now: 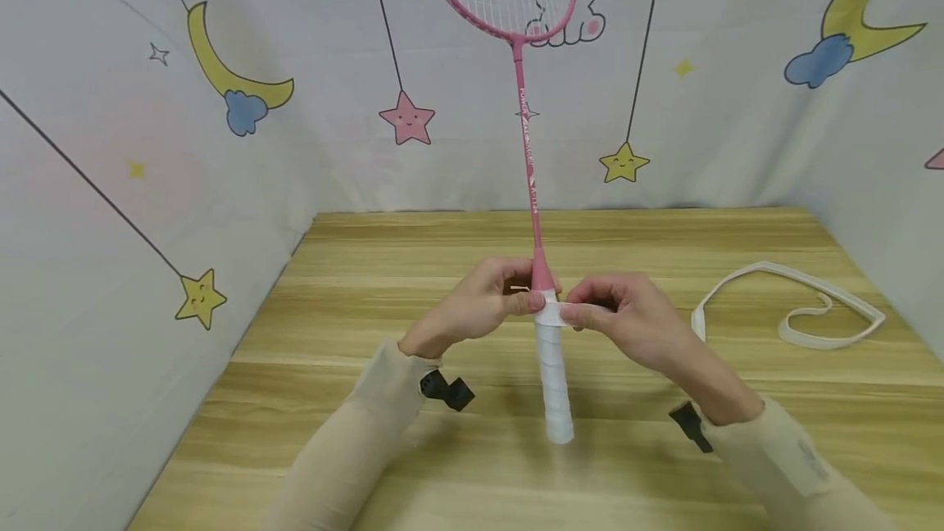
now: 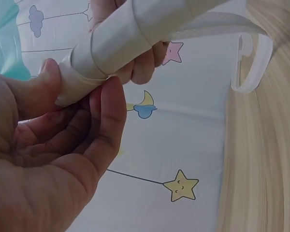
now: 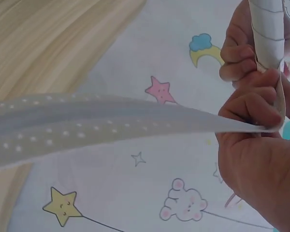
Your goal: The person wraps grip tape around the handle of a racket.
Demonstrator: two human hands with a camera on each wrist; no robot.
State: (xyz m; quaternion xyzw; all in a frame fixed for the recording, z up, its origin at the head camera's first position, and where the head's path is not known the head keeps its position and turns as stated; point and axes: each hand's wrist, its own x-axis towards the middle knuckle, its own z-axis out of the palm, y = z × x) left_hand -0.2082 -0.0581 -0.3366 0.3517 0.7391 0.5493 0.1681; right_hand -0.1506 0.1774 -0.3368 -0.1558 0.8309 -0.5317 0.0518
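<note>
We see both hands at the top of the white-wrapped handle: the left hand grips the pink racket there, thumb in front, while the right hand pinches a white strip close against it. The racket's long axis runs between the hands, butt toward the bench's near edge, head beyond its far edge; we cannot tell whether the butt touches down. The strip leaves the handle crosswise on the right hand's side, that hand being nearer its loose length, which loops on the bench near the right edge. Our right wrist view shows rows of pale dots on the strip, which the head view does not.
</note>
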